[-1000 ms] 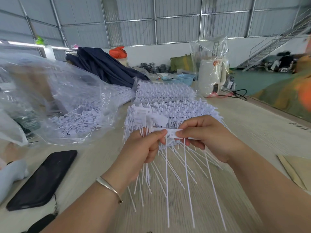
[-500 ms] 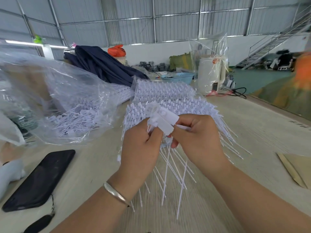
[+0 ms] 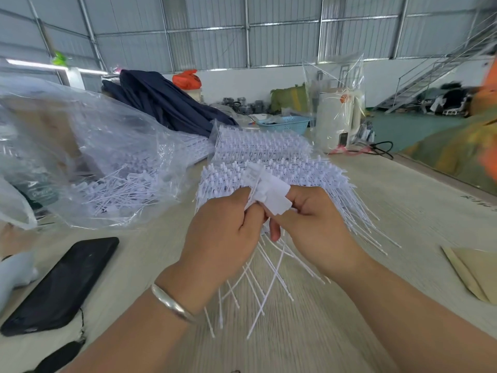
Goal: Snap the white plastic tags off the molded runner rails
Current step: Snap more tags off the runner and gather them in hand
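At centre frame, a person's left hand (image 3: 223, 230) and right hand (image 3: 309, 224) meet over a pale wood-grain worktable (image 3: 403, 238), both curled tight around a bunched handful of white plastic tags (image 3: 271, 195) whose flat heads stick up between the thumbs. Long thin white tails (image 3: 269, 278) hang from the fists toward the lower middle of the frame. Whether this bunch is already free of its rail cannot be told; the fists hide the join.

Just behind the hands lies a broad stack of white molded runner rails (image 3: 269, 170), tags standing on them in dense rows, and a second such stack (image 3: 258, 144) sits farther back at upper centre. To judge by these stacks, most of the work remains.

At left of frame, a crumpled clear plastic bag (image 3: 94, 157) holds a loose tangle of separated white tags (image 3: 121, 189), apparently the finished share so far, and plainly smaller than what waits.

A black smartphone (image 3: 64, 284) lies at lower left. A silver bangle (image 3: 172, 302) circles the left wrist.
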Demonstrator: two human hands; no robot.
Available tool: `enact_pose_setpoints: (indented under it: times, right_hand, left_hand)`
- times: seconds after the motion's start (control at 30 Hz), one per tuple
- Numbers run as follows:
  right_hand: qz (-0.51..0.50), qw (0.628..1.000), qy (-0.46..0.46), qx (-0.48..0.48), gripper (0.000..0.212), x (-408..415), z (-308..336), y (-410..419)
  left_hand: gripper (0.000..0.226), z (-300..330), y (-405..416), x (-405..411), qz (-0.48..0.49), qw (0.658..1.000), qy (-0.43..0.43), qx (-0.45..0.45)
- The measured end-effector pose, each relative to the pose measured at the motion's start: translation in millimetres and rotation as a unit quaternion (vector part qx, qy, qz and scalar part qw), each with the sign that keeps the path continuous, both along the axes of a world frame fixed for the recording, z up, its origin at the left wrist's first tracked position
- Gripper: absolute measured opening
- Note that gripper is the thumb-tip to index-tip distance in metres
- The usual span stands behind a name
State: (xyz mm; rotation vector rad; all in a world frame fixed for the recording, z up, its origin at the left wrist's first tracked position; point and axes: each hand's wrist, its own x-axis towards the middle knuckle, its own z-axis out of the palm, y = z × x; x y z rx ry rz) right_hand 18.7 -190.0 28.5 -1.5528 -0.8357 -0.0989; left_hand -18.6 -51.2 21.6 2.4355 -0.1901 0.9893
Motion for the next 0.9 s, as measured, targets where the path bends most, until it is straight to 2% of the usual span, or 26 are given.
enact_pose_setpoints:
  times: [0.1, 0.2, 0.27, 0.33, 0.43, 0.57, 0.73, 0.83, 0.9]
  right_hand:
    - [0.003, 1.000, 0.008, 0.016, 0.030, 3.4, -1.9, 0.5]
    - [0.017, 0.997, 0.036, 0.073, 0.008, 8.2, 1.9, -2.5]
    - [0.036, 0.992, 0.062, 0.101, 0.009, 13.5, 4.6, -7.8]
    - [0.070, 0.986, 0.102, 0.111, 0.009, 18.7, 6.2, -13.3]
    - [0.151, 0.965, 0.174, 0.122, 0.006, 24.5, 4.4, -18.1]
    - [0.211, 0.946, 0.220, 0.113, 0.006, 28.3, -0.8, -16.2]
    - [0.240, 0.940, 0.223, 0.090, 0.010, 26.7, -2.0, -12.8]
    - [0.245, 0.940, 0.225, 0.079, 0.011, 27.4, -2.5, -14.2]
    - [0.237, 0.940, 0.229, 0.084, 0.010, 28.0, -2.8, -14.7]
  left_hand:
    - [0.030, -1.1, 0.0, -2.1, -0.025, 0.999, -0.007, -0.026]
    - [0.039, -2.1, 2.3, -3.8, -0.069, 0.986, -0.028, -0.150]
    - [0.043, -1.3, 5.6, -1.5, -0.100, 0.963, -0.007, -0.250]
    - [0.042, 0.7, 4.8, -0.2, -0.155, 0.921, 0.046, -0.355]
    - [0.034, 2.9, 1.2, 1.5, -0.259, 0.832, 0.121, -0.476]
    - [0.037, 2.3, 1.5, 2.5, -0.341, 0.764, 0.193, -0.512]
    - [0.037, -1.7, 0.7, 2.0, -0.403, 0.674, 0.254, -0.564]
    - [0.039, -3.7, 1.9, 2.7, -0.399, 0.670, 0.267, -0.567]
    - [0.036, -3.1, 1.7, 3.7, -0.386, 0.691, 0.256, -0.555]
